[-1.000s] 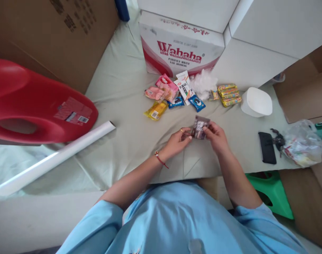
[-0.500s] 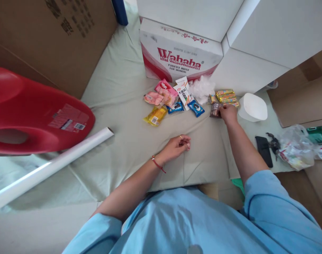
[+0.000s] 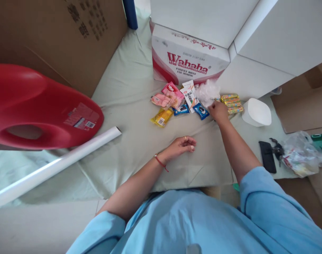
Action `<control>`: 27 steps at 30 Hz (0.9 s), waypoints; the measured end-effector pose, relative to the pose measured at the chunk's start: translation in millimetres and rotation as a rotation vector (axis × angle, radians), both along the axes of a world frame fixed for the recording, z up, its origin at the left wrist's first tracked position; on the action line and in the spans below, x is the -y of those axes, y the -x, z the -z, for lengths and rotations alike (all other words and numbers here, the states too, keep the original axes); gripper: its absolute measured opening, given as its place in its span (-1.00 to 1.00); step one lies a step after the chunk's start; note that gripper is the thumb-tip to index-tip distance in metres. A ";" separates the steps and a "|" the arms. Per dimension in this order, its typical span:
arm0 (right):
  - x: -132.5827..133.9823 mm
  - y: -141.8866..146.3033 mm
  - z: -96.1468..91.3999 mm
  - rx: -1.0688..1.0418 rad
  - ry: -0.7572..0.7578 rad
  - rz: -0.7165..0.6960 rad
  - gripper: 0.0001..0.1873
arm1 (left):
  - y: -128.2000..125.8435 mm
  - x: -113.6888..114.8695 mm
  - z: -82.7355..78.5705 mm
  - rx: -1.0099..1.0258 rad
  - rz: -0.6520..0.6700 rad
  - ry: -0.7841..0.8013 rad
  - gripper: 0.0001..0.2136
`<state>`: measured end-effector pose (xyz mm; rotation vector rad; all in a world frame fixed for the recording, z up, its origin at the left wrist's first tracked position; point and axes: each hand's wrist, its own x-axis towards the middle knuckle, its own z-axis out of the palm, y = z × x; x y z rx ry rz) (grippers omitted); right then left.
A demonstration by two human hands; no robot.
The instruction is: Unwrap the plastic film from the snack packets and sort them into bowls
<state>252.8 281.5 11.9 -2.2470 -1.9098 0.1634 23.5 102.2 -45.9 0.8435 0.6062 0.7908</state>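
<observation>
My right hand (image 3: 219, 110) is closed at the right side of a pile of snack packets, fingertips pointing down. It is beside a blue snack packet (image 3: 201, 111) and a crumpled clear plastic bag (image 3: 207, 91); what its fingers pinch is hidden. My left hand (image 3: 181, 146) lies on the cloth in front of the pile, loosely curled with fingers apart and nothing in it. The pile also has a pink packet (image 3: 172, 91), a white packet (image 3: 189, 97), another blue packet (image 3: 181, 110) and a yellow packet (image 3: 162, 117). Several yellow-wrapped sticks (image 3: 232, 103) lie to the right.
A white tub (image 3: 256, 112) stands at right, near a black phone (image 3: 267, 157), keys (image 3: 277, 150) and a filled plastic bag (image 3: 301, 155). Behind is a Wahaha carton (image 3: 187, 60). At left are a red plastic jug (image 3: 44, 106), a white roll (image 3: 71, 158) and a large cardboard box (image 3: 57, 46).
My right hand has moved left, from the brown packet beside the yellow-wrapped sticks towards the blue packet. The brown packet is now out of sight. My left hand stays in place; the view has shifted slightly.
</observation>
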 end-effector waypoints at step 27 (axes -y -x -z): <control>210.7 -4.6 19.9 -1.326 -0.138 0.173 -0.64 | -3.4 2.2 -2.9 -0.133 -0.240 -0.094 -0.67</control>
